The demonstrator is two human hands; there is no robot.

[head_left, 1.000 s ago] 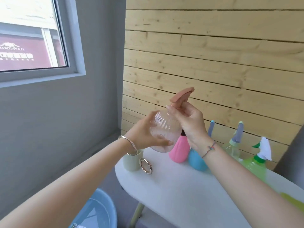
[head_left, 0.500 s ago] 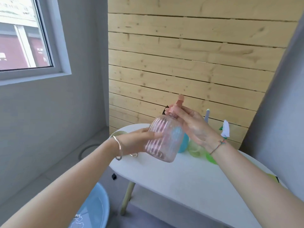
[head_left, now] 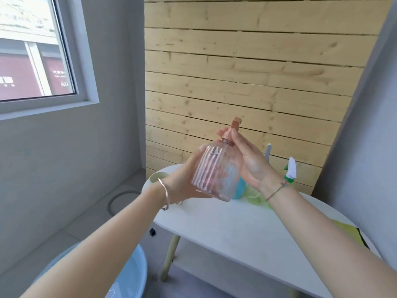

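Just right of the frame's centre, a pink spray bottle (head_left: 217, 171) of clear ribbed plastic is held in the air, tilted a little with its top leaning right, above the near left part of a white table (head_left: 236, 229). The left hand (head_left: 184, 183), with a silver bangle (head_left: 164, 194) at the wrist, cups the bottle's body from the left and below, its fingers curled behind the plastic and largely hidden by it. The right hand (head_left: 249, 162), wearing a thin thread bracelet (head_left: 277, 190), comes in from the right with its palm turned toward the bottle; its fingers wrap round the pump head (head_left: 228, 134) at the neck, and fingertips show on the far left side of it. Behind the bottle and both hands, partly covered by them, a blue bottle (head_left: 238, 188) and a pale green bottle (head_left: 254, 194) stand on the table, with a green sprayer (head_left: 291, 171) bearing a white trigger further right by the wooden plank wall (head_left: 247, 72). A pale cup (head_left: 158, 176) peeks out behind the left wrist at the table's left end. A yellow-green cloth (head_left: 348, 231) lies at the table's right edge. A blue basin (head_left: 133, 272) sits on the floor at lower left, and a window (head_left: 36, 50) fills the upper left.
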